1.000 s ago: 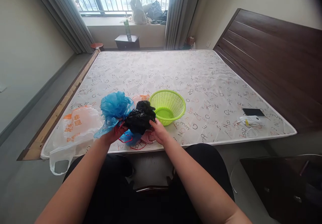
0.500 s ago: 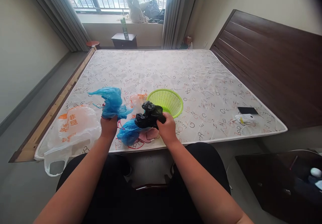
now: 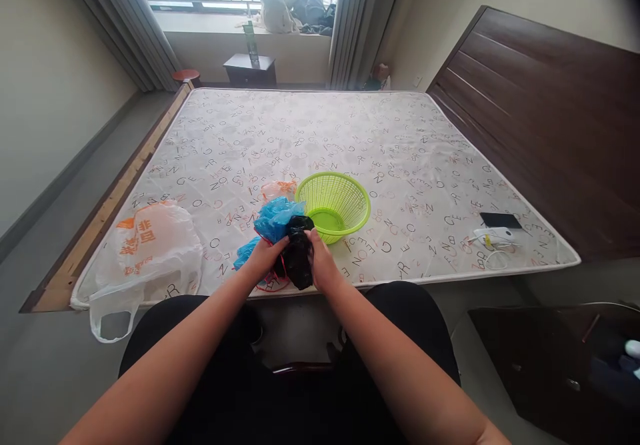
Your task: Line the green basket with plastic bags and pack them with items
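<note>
My left hand (image 3: 267,256) is closed on a crumpled blue plastic bag (image 3: 278,216), whose bulk stands up above the fingers. Bunched in my right hand (image 3: 321,260) is a black plastic bag (image 3: 299,258), pressed up against the blue one. Both hands are close together over the near edge of the mattress. Another blue bag (image 3: 245,252) lies beneath my left hand, mostly covered by it, with some red cord beside it. Just beyond my hands stands a light green plastic basket (image 3: 333,198), upright, its mouth tilted toward me.
A white carrier bag with orange print (image 3: 155,242) lies flat at the mattress's left, one handle over the edge. A smaller orange-printed bag (image 3: 277,189) is behind my hands. A black phone (image 3: 500,220) and a white device with a cable (image 3: 495,236) rest at right.
My left hand has brought the blue bag rightward to the black bag. My right hand has shifted slightly down and left with the black bag. The view has tilted a little.
</note>
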Demonstrator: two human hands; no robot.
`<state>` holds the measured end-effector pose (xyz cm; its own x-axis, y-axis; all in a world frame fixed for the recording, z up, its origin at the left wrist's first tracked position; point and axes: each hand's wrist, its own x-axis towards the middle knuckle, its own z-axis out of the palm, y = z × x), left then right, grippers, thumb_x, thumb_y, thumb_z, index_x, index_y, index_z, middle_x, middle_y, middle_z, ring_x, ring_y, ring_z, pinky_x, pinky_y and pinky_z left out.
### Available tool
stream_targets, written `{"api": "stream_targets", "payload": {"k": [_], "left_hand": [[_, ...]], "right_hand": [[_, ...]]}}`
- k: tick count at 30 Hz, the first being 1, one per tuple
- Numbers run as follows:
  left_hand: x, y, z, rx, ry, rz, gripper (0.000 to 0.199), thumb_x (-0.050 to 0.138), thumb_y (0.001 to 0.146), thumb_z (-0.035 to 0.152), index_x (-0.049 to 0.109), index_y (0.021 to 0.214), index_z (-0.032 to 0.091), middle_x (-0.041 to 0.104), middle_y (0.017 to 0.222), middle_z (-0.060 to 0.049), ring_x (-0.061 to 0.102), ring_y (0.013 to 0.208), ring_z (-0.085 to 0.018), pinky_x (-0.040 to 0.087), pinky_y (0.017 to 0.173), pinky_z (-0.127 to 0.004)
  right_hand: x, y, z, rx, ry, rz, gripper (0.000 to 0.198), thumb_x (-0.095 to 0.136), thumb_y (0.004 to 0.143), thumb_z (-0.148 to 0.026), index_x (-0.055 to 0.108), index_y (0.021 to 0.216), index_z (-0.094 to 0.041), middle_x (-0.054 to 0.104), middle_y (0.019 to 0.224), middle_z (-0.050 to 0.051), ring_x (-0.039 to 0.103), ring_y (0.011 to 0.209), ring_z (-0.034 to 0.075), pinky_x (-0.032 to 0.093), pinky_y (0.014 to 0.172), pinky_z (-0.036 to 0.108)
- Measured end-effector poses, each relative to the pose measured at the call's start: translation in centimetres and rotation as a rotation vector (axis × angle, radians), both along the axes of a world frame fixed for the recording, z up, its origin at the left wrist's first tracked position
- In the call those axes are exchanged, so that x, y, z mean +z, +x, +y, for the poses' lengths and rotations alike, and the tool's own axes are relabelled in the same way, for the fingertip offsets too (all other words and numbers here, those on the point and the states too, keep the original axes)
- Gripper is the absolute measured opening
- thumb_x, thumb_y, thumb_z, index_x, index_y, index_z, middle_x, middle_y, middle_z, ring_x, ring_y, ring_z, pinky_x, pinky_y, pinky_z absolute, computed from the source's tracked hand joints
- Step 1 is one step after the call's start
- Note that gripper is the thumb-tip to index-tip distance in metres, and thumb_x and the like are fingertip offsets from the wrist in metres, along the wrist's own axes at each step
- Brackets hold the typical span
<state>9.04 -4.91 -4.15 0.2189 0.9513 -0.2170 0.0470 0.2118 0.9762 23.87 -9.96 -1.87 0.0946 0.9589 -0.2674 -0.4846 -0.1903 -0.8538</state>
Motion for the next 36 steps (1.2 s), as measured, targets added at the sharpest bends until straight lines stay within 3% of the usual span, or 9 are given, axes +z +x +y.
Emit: {"api": "stream_targets", "payload": {"k": [3, 6, 9, 12, 17, 25, 29, 33, 36], "left_hand": [[0.0, -0.4, 0.4, -0.029, -0.053, 0.047, 0.064, 0.081, 0.069, 0.062, 0.074, 0.112, 0.015, 0.078, 0.116, -0.014, 0.071, 0.112, -0.035, 0.054, 0.103, -0.049], [0.1, -0.9, 0.6, -0.038, -0.023, 0.128, 0.052, 0.080, 0.070, 0.057, 0.077, 0.100, 0.015, 0.079, 0.103, -0.011, 0.072, 0.103, -0.034, 0.056, 0.098, -0.048], [0.3, -1.5, 0.9, -0.019, 0.101, 0.214, 0.040, 0.078, 0.072, 0.049, 0.077, 0.095, 0.016, 0.079, 0.096, -0.009, 0.071, 0.098, -0.032, 0.056, 0.095, -0.048], [0.6, -2.1, 1.4, 0.094, 0.207, 0.277, 0.034, 0.075, 0.074, 0.043, 0.077, 0.093, 0.016, 0.078, 0.095, -0.008, 0.071, 0.098, -0.031, 0.055, 0.096, -0.047], [1.5, -3.0, 2.6, 0.299, 0.241, 0.329, 0.033, 0.079, 0.071, 0.038, 0.076, 0.095, 0.015, 0.078, 0.093, -0.008, 0.071, 0.099, -0.029, 0.056, 0.092, -0.041], [0.9, -3.5, 3.4, 0.465, 0.219, 0.332, 0.038, 0.076, 0.075, 0.041, 0.076, 0.102, 0.015, 0.079, 0.104, -0.011, 0.073, 0.101, -0.030, 0.055, 0.096, -0.045], [1.6, -3.6, 3.3, 0.539, 0.275, 0.324, 0.040, 0.072, 0.081, 0.047, 0.074, 0.105, 0.016, 0.078, 0.105, -0.009, 0.071, 0.104, -0.029, 0.054, 0.099, -0.042], [3.7, -4.3, 2.6, 0.492, 0.313, 0.504, 0.042, 0.066, 0.084, 0.058, 0.070, 0.086, 0.016, 0.071, 0.079, -0.008, 0.070, 0.092, -0.032, 0.055, 0.091, -0.043], [5.6, -4.8, 0.7, 0.489, 0.519, 0.551, 0.036, 0.065, 0.085, 0.053, 0.067, 0.087, 0.018, 0.068, 0.086, -0.008, 0.068, 0.098, -0.032, 0.053, 0.096, -0.045]], "right_hand": [[-0.2, 0.4, 0.7, -0.005, -0.097, 0.171, 0.047, 0.074, 0.078, -0.065, 0.069, 0.094, -0.021, 0.074, 0.094, 0.003, 0.068, 0.093, 0.021, 0.055, 0.085, 0.033], [-0.1, 1.0, 1.0, 0.088, -0.123, 0.140, 0.041, 0.085, 0.070, -0.050, 0.068, 0.090, -0.020, 0.072, 0.084, 0.001, 0.065, 0.076, 0.015, 0.053, 0.070, 0.027], [0.5, 2.1, 1.2, 0.109, -0.121, 0.056, 0.038, 0.083, 0.070, -0.044, 0.065, 0.093, -0.020, 0.069, 0.083, 0.000, 0.061, 0.071, 0.014, 0.051, 0.062, 0.024], [1.3, 3.8, 1.5, -0.023, -0.085, 0.006, 0.035, 0.078, 0.072, -0.042, 0.059, 0.095, -0.023, 0.069, 0.090, 0.001, 0.063, 0.078, 0.016, 0.053, 0.064, 0.027], [1.7, 6.6, 2.3, -0.185, -0.002, -0.076, 0.029, 0.066, 0.078, -0.043, 0.050, 0.094, -0.025, 0.069, 0.094, 0.002, 0.065, 0.081, 0.018, 0.054, 0.071, 0.031], [1.1, 6.7, 2.3, -0.398, 0.028, -0.150, 0.028, 0.061, 0.085, -0.046, 0.049, 0.098, -0.024, 0.067, 0.090, 0.001, 0.065, 0.078, 0.017, 0.052, 0.072, 0.031], [1.2, 6.4, 1.8, -0.349, 0.105, -0.364, 0.030, 0.057, 0.092, -0.052, 0.052, 0.100, -0.024, 0.064, 0.087, 0.001, 0.063, 0.079, 0.018, 0.053, 0.077, 0.033], [1.3, 5.7, 1.6, -0.310, 0.161, -0.505, 0.030, 0.057, 0.093, -0.052, 0.056, 0.096, -0.022, 0.062, 0.086, 0.001, 0.061, 0.081, 0.018, 0.052, 0.079, 0.032], [1.1, 4.9, 1.3, -0.267, 0.175, -0.530, 0.028, 0.059, 0.091, -0.050, 0.058, 0.095, -0.022, 0.062, 0.084, 0.001, 0.060, 0.078, 0.018, 0.051, 0.078, 0.032]]}}
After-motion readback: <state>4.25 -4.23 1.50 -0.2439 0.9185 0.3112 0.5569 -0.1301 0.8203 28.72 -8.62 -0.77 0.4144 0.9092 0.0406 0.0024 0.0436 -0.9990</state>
